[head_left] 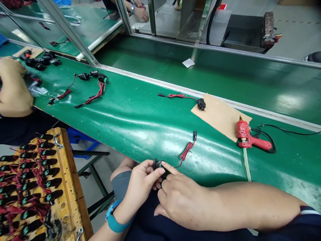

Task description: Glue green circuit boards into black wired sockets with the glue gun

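Observation:
Near the bench edge my left hand (146,177) is closed on a small black electrical part (158,164), which has a bit of green on its top. My right hand (179,192) is at the same part, its index finger stretched out with the tip pressing on it. The thumb stands apart and the other fingers are curled. A bundled red and black wire (186,151) runs from the part onto the green bench, ending in a black connector (195,135). The part's underside is hidden by my fingers.
A red glue gun (247,136) rests right, by a cardboard sheet (220,117) bearing another black part (201,104). More wired parts (91,76) lie left, near a co-worker's arm (15,87). A yellow rack (72,187) with several wired parts stands lower left. A metal frame edges the bench.

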Available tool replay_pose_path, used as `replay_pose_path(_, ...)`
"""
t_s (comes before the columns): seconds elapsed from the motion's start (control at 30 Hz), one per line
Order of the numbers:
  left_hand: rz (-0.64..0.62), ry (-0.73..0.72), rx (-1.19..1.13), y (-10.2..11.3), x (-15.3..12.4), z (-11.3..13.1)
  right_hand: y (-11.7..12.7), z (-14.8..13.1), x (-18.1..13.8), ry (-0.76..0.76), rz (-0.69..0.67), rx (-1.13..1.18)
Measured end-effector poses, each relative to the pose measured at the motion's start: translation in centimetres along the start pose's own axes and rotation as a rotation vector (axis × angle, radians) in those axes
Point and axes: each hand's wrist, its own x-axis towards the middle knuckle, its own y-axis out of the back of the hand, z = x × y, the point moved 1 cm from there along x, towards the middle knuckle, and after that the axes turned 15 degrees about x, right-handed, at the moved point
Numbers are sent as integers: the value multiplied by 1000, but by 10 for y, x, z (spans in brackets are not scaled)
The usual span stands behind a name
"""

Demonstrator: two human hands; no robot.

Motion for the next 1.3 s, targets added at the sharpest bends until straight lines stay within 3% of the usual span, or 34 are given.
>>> replay_pose_path(0.2,15,-8,-19,1,-1,0,6,-2,-4,10,58,-8)
replay_pose_path(0.5,4,-4,-19,1,-5,0,1,1,-2,6,14,10)
replay_pose_path(0.83,-44,-84,-21,-4,-8,-6,-11,-5,-6,-136,278,258)
replay_pose_path(1.1,-3,-45,14,4,-8,-12,-6,-2,-6,-11,188,169)
replay_pose_path(1.3,15,-23,1,7,-8,-13,-8,-1,-4,1,156,100)
